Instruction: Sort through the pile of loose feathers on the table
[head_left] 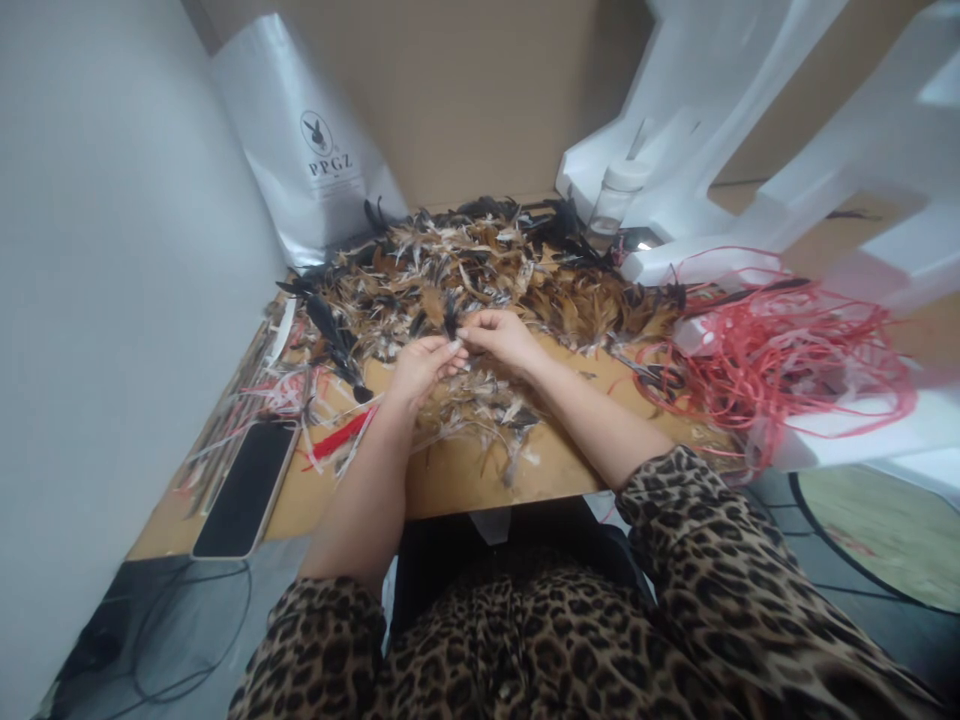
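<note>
Both hands meet over the near edge of a wide heap of brown, black and white feathers (487,250). My left hand (427,368) is closed in a pinch at the base of a small dark feather (451,312). Closed as well, my right hand (501,340) pinches the same feather from the other side, its fingertips touching those of the left. Loose pale feather scraps (487,410) lie on the table just below the hands. To the left is a bunch of long black feathers (334,335).
A phone (244,490) lies at the table's left edge near a red tassel (341,438). Tangled red ribbon (787,350) piles up on the right, beside scissors (652,373). Behind stand a silver bag (300,140) and a clear bottle (616,195). A wall (112,250) borders the left.
</note>
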